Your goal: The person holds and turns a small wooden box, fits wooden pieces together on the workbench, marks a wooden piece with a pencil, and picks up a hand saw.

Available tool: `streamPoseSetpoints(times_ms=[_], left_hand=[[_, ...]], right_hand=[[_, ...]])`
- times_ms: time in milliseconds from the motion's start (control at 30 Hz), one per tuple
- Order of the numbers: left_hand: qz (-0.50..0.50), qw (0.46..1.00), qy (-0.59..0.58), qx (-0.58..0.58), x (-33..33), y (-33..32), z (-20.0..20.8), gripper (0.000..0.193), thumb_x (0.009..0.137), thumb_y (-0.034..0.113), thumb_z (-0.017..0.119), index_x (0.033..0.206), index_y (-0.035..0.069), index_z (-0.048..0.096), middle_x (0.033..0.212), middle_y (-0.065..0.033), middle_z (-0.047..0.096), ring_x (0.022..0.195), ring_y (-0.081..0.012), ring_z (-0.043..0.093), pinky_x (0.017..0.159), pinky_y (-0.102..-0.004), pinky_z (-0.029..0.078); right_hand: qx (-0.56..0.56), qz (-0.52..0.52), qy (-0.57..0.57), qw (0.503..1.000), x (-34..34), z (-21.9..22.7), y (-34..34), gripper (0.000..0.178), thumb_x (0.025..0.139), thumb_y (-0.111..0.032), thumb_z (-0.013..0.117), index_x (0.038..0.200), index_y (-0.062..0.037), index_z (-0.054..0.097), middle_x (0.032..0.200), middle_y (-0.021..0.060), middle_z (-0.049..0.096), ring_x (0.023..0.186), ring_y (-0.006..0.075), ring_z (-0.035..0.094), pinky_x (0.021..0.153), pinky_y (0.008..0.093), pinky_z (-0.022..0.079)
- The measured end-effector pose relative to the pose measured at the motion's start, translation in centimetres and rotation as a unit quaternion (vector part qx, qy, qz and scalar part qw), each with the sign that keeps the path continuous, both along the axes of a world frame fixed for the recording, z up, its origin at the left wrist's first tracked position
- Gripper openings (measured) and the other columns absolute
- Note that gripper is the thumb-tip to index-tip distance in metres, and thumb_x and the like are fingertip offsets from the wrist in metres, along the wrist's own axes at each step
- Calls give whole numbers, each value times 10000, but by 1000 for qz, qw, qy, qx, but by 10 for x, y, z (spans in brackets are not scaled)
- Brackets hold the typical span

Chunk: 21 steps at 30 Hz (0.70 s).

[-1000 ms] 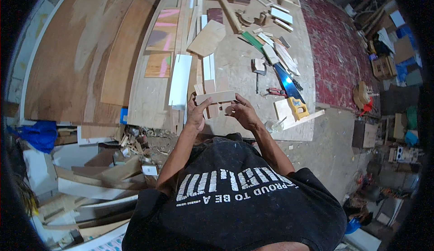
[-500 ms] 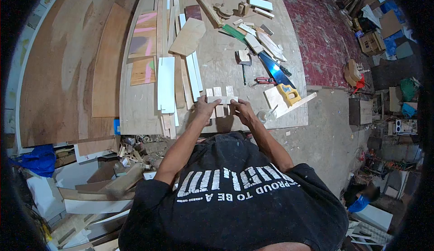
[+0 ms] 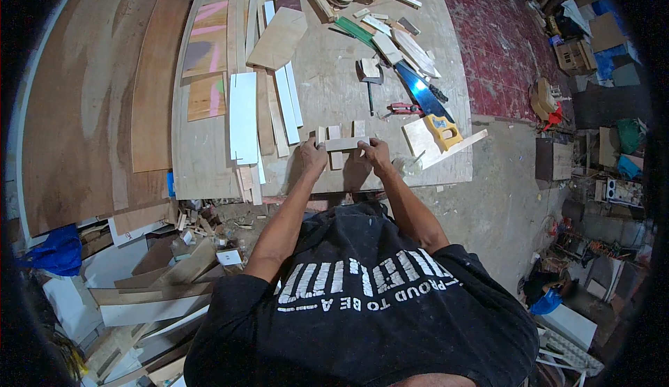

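A short wooden cross strip [image 3: 345, 143] lies across three small upright slats [image 3: 336, 160] near the table's front edge. My left hand [image 3: 313, 157] is closed at its left end, beside the leftmost slat. My right hand [image 3: 377, 154] grips the opposite end, fingers curled and partly hidden. Just right of that hand stands a small clear container [image 3: 408, 166] with a thin stick in it. Farther right, a handsaw [image 3: 444, 132] with a yellow handle and blue-looking blade rests on a pale board [image 3: 418, 136].
Red-handled pliers [image 3: 404, 109] and a dark-handled tool [image 3: 370, 94] lie beyond my right hand. White boards [image 3: 243, 118] and long strips line the left. A large plywood piece [image 3: 279, 38] lies farther back. Offcuts [image 3: 174, 268] pile on the floor at left.
My thumbs have shifted from the top of the cross strip out toward its ends, and the strip now slants slightly up to the right. The whole view has tilted a little.
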<state>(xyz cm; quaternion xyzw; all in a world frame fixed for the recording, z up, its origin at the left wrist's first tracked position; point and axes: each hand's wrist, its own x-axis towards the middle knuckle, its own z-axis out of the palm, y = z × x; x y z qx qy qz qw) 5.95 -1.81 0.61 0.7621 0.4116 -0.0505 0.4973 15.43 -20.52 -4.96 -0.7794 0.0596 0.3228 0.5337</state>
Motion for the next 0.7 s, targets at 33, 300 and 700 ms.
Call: streamPoseSetpoints(times_ms=[33,300,700], left_hand=[[-3,1000,7,6,-2,1,2,436,859,225,632,1200,-45,606,1152,-308,619,1104,-424,600,923,-453,475],[-77,983,14,167,-30,4,0,642,812,178,711,1371,31,432,1222,-281,564,1126,-448,563,979,-487,457],[-170,977,-22,128,-30,3,-4,878,742,153,792,1464,25,309,1371,-281,445,1260,-448,453,1058,-482,403]], right_hand=[[-28,26,-46,998,1,0,-2,278,852,-176,695,1029,39,683,700,64,622,587,172,567,548,314,447],[-220,171,-373,885,-18,45,7,485,771,-218,729,1212,-56,611,1162,185,575,1081,383,548,875,466,481],[-227,379,-404,801,-11,60,33,315,792,-169,628,1104,-131,636,1125,103,594,1119,334,521,908,509,442]])
